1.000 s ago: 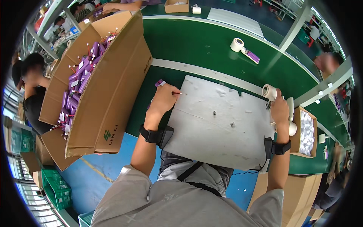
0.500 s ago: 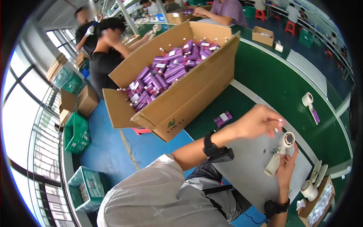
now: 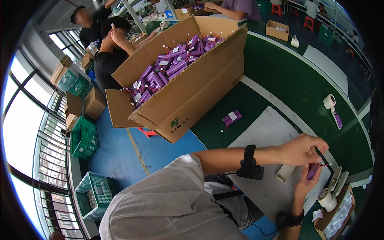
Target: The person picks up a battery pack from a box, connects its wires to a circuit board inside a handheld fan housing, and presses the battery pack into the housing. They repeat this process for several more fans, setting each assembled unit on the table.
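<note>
My right hand (image 3: 306,185) is closed round a purple battery pack (image 3: 312,172), over the right part of the grey work mat. A short red wire with a pale tip sticks out from the pack's upper end. Across that end lies my left hand (image 3: 298,151), its thumb and fingers closed on the pack; part of its grip is hidden. Just left of my right hand, the white handle (image 3: 285,173) of a handheld fan lies on the mat (image 3: 260,176), with its upper part covered by my left hand. Another purple battery pack (image 3: 232,117) rests beyond the mat on the green table.
A large cardboard box (image 3: 192,96) full of purple battery packs stands at the left. Another white fan (image 3: 331,104) with a purple pack lies far right. At the near right are white parts (image 3: 328,200) and a carton (image 3: 347,212). Co-workers stand beyond the box.
My right hand has let go of the white fan, which now lies on the mat, and holds a purple battery pack. My left hand has moved right and down onto that pack.
</note>
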Action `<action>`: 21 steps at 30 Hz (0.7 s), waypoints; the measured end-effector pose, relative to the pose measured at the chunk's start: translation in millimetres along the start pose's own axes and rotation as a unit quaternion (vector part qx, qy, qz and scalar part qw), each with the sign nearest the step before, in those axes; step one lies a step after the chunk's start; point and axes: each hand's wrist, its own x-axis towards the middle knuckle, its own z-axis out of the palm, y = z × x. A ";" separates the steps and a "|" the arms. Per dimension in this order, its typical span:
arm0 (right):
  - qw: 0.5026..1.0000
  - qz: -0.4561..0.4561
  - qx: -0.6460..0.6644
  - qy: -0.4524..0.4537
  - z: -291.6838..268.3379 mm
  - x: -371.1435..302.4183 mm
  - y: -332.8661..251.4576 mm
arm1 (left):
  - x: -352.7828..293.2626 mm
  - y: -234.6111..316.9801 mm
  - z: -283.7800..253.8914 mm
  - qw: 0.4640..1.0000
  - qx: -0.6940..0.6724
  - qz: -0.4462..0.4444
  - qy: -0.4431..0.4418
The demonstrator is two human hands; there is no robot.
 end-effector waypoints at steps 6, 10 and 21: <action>0.986 0.162 0.018 0.035 1.1 16.4 -19.9 | -45.8 -21.6 -30.2 0.893 0.430 -0.137 -0.007; 0.986 0.169 -0.001 -0.012 12.3 21.5 -14.7 | -30.7 -26.4 -53.6 0.911 0.379 -0.128 -0.102; 0.986 0.017 -0.108 -0.124 17.8 17.5 -25.0 | -31.5 -56.1 -73.8 0.971 0.132 -0.168 -0.106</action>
